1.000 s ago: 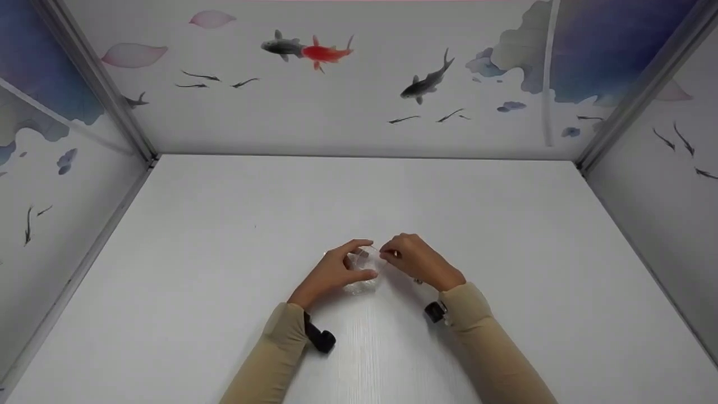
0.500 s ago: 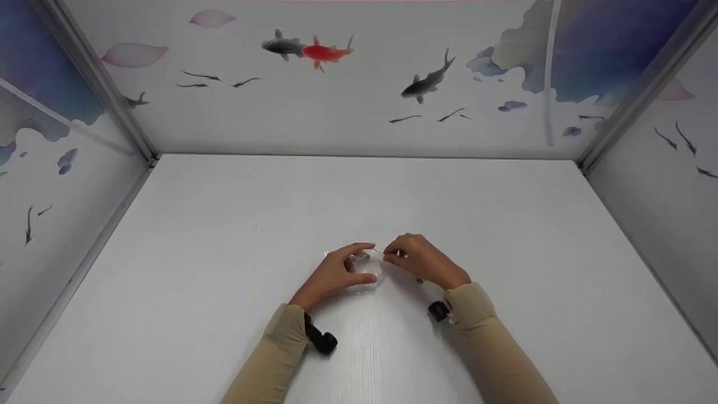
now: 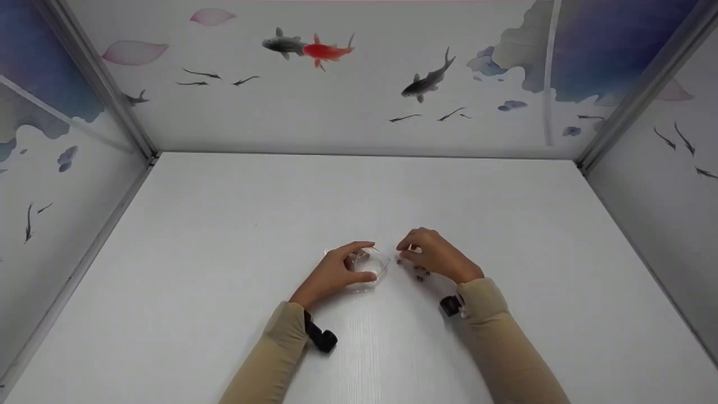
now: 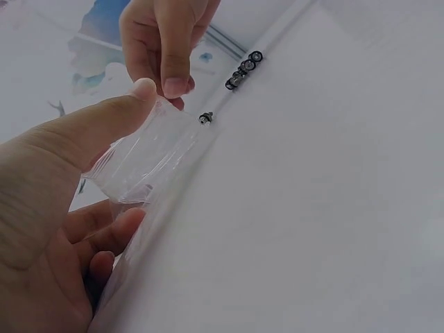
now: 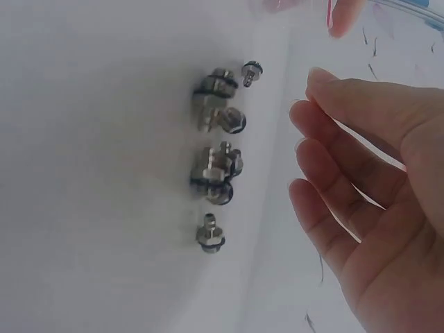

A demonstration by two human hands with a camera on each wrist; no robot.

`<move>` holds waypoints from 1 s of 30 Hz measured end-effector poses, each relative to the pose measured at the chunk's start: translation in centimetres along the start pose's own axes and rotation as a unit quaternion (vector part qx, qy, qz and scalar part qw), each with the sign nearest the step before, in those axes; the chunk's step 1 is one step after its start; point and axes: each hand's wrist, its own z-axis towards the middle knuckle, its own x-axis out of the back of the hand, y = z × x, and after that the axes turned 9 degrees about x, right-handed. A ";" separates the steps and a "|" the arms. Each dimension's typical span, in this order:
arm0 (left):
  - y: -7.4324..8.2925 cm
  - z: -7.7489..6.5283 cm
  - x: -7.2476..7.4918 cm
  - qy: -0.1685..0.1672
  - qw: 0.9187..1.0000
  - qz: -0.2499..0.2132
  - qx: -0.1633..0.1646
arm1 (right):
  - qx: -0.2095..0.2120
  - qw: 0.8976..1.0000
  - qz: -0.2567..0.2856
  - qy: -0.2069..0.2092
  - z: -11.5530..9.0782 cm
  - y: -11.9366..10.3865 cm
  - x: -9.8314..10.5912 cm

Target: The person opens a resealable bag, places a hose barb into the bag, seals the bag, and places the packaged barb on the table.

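My left hand [image 3: 335,270] holds a clear plastic bag [image 4: 149,152], thumb on one side and fingers on the other, with the bag's mouth spread toward the right. Just right of that mouth is my right hand [image 3: 435,255], its fingers bent loosely and nothing visible between thumb and fingertips. Small metal fittings [image 5: 211,234] with dark rings lie on the table below and beside the right hand. One separate fitting [image 4: 205,118] sits nearest the bag's mouth; the others lie in a loose cluster. Part of the bag is hidden behind the left palm.
The white tabletop [image 3: 224,191] stretches around both hands. Printed panels with fish [image 3: 328,52] stand along its back and both sides. Each wrist wears a black camera, such as the left one [image 3: 323,340].
My right hand has moved away from the bag's mouth to the right and slightly up. More fittings show beneath it now. The bag's mouth looks wider, while my left hand stays about where it was.
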 end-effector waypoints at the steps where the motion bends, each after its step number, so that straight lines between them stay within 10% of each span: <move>1: 0.0 0.0 -0.1 0.000 1.000 -0.002 -0.001 | -0.004 1.000 -0.002 -0.002 -0.1 0.2 0.0; 30: 0.1 -0.1 0.1 -0.009 1.000 -0.006 0.011 | -0.020 0.998 0.027 -0.051 0.0 0.6 -0.3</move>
